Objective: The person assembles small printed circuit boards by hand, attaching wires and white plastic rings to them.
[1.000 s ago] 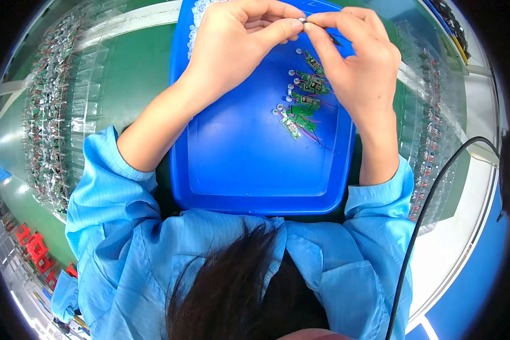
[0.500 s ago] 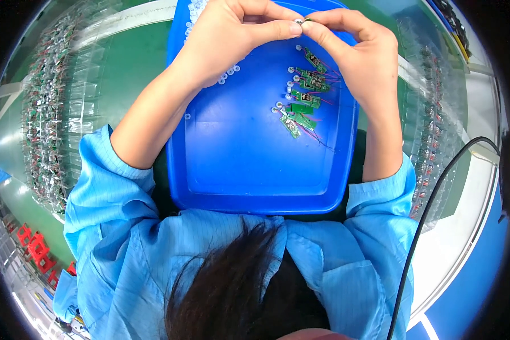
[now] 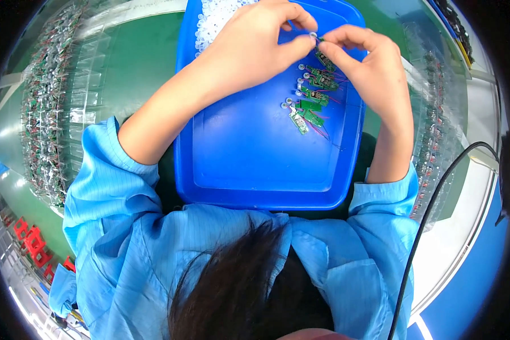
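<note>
Over the far part of the blue tray (image 3: 255,195), my hands meet at a tiny assembly. My left hand (image 3: 260,45) has its thumb and index fingertips at a small round silvery-white part (image 3: 313,35). My right hand (image 3: 374,65) pinches the small dark-green circuit board (image 3: 322,39) joined to it; fingers cover most of this piece. Just below, several green circuit boards (image 3: 315,96) with thin wires and round end pieces lie in a loose column on the tray's right side. A heap of small translucent white rings (image 3: 212,22) sits at the far left, partly behind my left hand.
Rows of wired parts in clear bags (image 3: 45,113) stand on the green surface at left, with similar rows (image 3: 433,113) at right. A black cable (image 3: 422,221) curves down the right side. Red stools (image 3: 34,243) show at lower left.
The tray and its boards appear slightly further right, and more of the white ring heap shows. Both hands are a little lower and further right; my left index finger has lifted somewhat from the thumb.
</note>
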`<action>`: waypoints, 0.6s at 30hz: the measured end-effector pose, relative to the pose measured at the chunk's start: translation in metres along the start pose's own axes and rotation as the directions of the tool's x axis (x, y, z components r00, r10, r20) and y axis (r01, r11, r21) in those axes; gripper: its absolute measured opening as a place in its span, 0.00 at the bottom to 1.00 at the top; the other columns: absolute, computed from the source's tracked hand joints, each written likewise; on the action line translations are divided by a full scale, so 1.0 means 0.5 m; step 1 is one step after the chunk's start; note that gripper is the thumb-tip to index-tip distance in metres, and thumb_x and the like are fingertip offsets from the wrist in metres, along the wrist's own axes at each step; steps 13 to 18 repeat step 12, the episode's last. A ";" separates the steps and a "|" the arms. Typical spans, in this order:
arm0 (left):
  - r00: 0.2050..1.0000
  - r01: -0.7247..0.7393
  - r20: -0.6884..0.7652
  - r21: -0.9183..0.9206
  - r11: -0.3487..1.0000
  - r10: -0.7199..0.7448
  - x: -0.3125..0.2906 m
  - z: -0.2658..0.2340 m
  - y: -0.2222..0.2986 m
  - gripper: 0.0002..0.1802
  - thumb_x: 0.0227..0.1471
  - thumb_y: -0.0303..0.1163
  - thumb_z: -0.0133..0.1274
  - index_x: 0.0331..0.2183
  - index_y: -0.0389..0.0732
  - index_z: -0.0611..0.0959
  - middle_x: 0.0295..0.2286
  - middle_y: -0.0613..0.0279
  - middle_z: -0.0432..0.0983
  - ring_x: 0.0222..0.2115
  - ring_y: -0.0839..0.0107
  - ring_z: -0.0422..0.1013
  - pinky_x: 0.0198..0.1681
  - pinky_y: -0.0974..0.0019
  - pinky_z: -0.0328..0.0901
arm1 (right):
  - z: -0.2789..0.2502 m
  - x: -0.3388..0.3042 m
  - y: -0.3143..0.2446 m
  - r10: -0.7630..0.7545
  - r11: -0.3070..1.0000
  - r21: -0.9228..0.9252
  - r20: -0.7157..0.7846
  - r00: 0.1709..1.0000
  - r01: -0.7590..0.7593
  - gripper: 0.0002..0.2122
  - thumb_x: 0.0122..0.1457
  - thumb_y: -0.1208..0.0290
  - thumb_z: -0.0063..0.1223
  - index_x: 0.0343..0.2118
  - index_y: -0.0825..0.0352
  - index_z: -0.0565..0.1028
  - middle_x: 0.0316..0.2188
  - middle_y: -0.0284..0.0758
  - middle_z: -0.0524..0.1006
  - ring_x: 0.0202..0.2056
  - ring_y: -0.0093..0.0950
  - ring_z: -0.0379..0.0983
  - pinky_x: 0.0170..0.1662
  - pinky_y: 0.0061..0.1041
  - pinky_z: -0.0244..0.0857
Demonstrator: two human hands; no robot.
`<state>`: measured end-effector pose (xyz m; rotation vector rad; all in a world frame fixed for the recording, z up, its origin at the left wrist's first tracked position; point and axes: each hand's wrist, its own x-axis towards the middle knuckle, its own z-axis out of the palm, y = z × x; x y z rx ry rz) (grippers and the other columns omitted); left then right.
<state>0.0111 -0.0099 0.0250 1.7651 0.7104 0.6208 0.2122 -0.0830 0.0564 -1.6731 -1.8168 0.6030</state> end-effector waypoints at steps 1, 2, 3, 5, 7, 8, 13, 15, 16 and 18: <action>0.969 -0.219 -0.065 0.227 0.949 0.239 -0.007 0.004 -0.013 0.15 0.53 0.27 0.59 0.45 0.37 0.81 0.37 0.55 0.77 0.41 0.66 0.72 0.47 0.67 0.67 | 0.004 -0.005 0.001 -0.045 0.991 -0.130 -0.038 0.998 0.039 0.08 0.56 0.70 0.65 0.34 0.69 0.83 0.28 0.36 0.82 0.32 0.29 0.78 0.38 0.28 0.71; 0.879 -0.393 -0.072 0.451 0.801 0.471 -0.012 0.005 -0.022 0.29 0.48 0.28 0.63 0.53 0.34 0.79 0.49 0.43 0.77 0.52 0.50 0.74 0.57 0.57 0.68 | 0.007 -0.009 0.003 -0.093 0.963 -0.259 -0.071 0.993 0.072 0.08 0.55 0.68 0.64 0.32 0.68 0.84 0.26 0.41 0.83 0.30 0.38 0.79 0.37 0.34 0.72; 0.912 -0.403 0.116 0.426 0.810 0.392 -0.014 -0.003 -0.023 0.45 0.45 0.28 0.66 0.64 0.38 0.67 0.58 0.43 0.66 0.60 0.46 0.64 0.63 0.55 0.62 | 0.010 -0.015 0.007 -0.047 0.941 -0.338 -0.055 0.997 0.026 0.09 0.56 0.67 0.63 0.34 0.67 0.84 0.29 0.42 0.83 0.35 0.41 0.79 0.42 0.38 0.71; 0.907 -0.418 0.168 0.463 0.782 0.385 -0.047 0.001 -0.009 0.46 0.44 0.28 0.68 0.64 0.39 0.68 0.58 0.45 0.67 0.59 0.49 0.65 0.63 0.55 0.63 | 0.019 -0.022 0.022 -0.079 0.923 -0.381 -0.064 0.995 0.049 0.09 0.56 0.66 0.64 0.35 0.67 0.85 0.30 0.42 0.83 0.38 0.41 0.78 0.45 0.39 0.70; 0.916 -0.383 0.316 0.514 0.767 0.246 -0.080 0.003 0.001 0.63 0.38 0.29 0.72 0.70 0.45 0.54 0.65 0.44 0.53 0.66 0.44 0.53 0.70 0.51 0.53 | 0.023 -0.033 0.023 -0.096 0.906 -0.419 -0.075 0.993 0.056 0.11 0.55 0.65 0.65 0.37 0.65 0.85 0.33 0.41 0.84 0.44 0.39 0.77 0.53 0.39 0.66; 0.912 -0.391 0.325 0.512 0.765 0.248 -0.088 0.013 0.000 0.63 0.38 0.29 0.72 0.70 0.45 0.54 0.65 0.44 0.53 0.66 0.44 0.53 0.70 0.51 0.53 | 0.020 -0.037 0.026 -0.091 0.907 -0.419 -0.084 0.992 0.048 0.11 0.55 0.65 0.65 0.37 0.65 0.85 0.33 0.41 0.84 0.44 0.39 0.77 0.53 0.39 0.66; 0.934 -0.350 0.176 0.627 0.696 0.311 -0.098 0.060 -0.005 0.60 0.41 0.34 0.73 0.70 0.45 0.56 0.65 0.46 0.55 0.66 0.43 0.54 0.68 0.50 0.55 | 0.011 -0.045 0.045 -0.116 0.955 -0.275 0.002 0.993 0.112 0.13 0.55 0.76 0.62 0.44 0.68 0.78 0.39 0.40 0.83 0.46 0.39 0.78 0.53 0.37 0.69; 0.934 -0.350 0.176 0.627 0.696 0.311 -0.098 0.060 -0.005 0.60 0.41 0.34 0.73 0.70 0.45 0.56 0.65 0.46 0.55 0.66 0.43 0.54 0.68 0.50 0.55 | 0.011 -0.045 0.045 -0.116 0.955 -0.275 0.002 0.993 0.112 0.13 0.55 0.76 0.62 0.44 0.68 0.78 0.39 0.40 0.83 0.46 0.39 0.78 0.53 0.37 0.69; 0.934 -0.350 0.176 0.627 0.696 0.311 -0.098 0.060 -0.005 0.60 0.41 0.34 0.73 0.70 0.45 0.56 0.65 0.46 0.55 0.66 0.43 0.54 0.68 0.50 0.55 | 0.011 -0.045 0.045 -0.116 0.955 -0.275 0.002 0.993 0.112 0.13 0.55 0.76 0.62 0.44 0.68 0.78 0.39 0.40 0.83 0.46 0.39 0.78 0.53 0.37 0.69; 0.934 -0.350 0.176 0.627 0.696 0.311 -0.098 0.060 -0.005 0.60 0.41 0.34 0.73 0.70 0.45 0.56 0.65 0.46 0.55 0.66 0.43 0.54 0.68 0.50 0.55 | 0.011 -0.045 0.045 -0.116 0.955 -0.275 0.002 0.993 0.112 0.13 0.55 0.76 0.62 0.44 0.68 0.78 0.39 0.40 0.83 0.46 0.39 0.78 0.53 0.37 0.69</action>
